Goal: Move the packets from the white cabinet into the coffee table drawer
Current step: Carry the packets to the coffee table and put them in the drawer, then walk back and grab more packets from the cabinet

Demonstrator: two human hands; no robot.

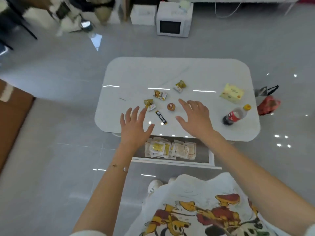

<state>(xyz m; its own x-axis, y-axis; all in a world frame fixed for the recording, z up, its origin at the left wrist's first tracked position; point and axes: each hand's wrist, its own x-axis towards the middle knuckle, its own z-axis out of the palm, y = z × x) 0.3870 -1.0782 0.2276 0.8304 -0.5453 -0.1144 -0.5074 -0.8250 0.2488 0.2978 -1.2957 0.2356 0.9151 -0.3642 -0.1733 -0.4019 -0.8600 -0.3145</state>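
The white coffee table stands before me with its drawer pulled open toward me. Several white and yellow packets lie stacked inside the drawer. Loose snack packets lie on the tabletop: one yellow, one with a cartoon print, another yellow, a black stick sachet and a small round orange snack. My left hand hovers open over the table's near edge, just left of the sachet. My right hand is spread open right of the round snack. Neither holds anything.
A cola bottle lies on the table's right side, behind it a yellow tissue pack. A red bag sits on the floor to the right. A white microwave stands on the floor beyond. A brown box is at left.
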